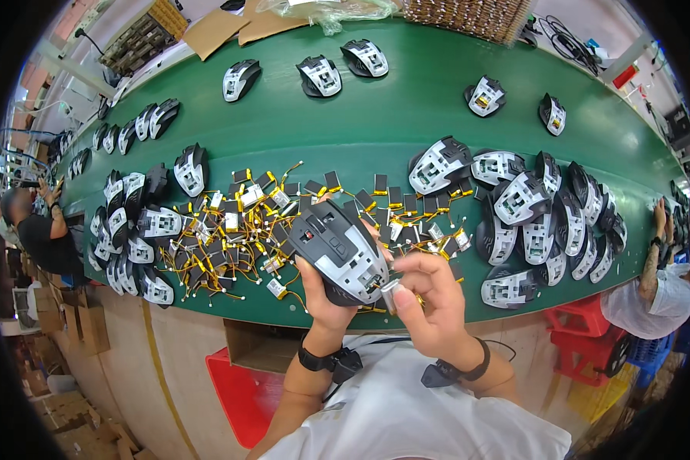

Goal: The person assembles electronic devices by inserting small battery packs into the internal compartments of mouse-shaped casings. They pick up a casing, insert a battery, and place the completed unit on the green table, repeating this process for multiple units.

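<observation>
My left hand (323, 300) grips a black and silver-grey computer mouse shell (337, 247) from below, tilted in front of my chest. Between the thumb and fingers of my right hand (433, 297) is a small silver battery pack (389, 294), beside the shell's lower right end. Thin wires appear to run from the battery to an opening in the shell; the joint is too small to make out. Behind the shell, a loose heap of flat batteries (234, 217) with yellow ends and thin wires spreads over the green bench (284, 138).
More mouse shells (521, 198) are piled at the right, and others (129, 218) at the left. Several stand farther back, such as one shell (319, 76). A red crate (241, 395) sits under the bench edge. Co-workers (42, 226) sit at both far ends.
</observation>
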Tool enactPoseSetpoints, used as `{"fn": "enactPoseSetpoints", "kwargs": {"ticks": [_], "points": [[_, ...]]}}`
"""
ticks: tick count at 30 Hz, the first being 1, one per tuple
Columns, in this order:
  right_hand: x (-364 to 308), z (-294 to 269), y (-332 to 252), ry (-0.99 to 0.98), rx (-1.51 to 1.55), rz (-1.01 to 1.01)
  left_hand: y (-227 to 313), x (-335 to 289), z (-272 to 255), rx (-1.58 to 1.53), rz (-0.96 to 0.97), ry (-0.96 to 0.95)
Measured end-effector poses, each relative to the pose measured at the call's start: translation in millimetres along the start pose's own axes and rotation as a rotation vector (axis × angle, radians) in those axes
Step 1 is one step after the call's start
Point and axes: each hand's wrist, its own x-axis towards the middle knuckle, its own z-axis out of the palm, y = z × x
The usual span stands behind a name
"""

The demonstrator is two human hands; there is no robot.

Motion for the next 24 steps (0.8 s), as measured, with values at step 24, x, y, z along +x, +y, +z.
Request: {"fn": "enactPoseSetpoints", "kwargs": {"ticks": [24], "points": [[1,-1,16,0.024,0.728,0.414,-5,-1,4,0.110,0.210,-0.004]]}}
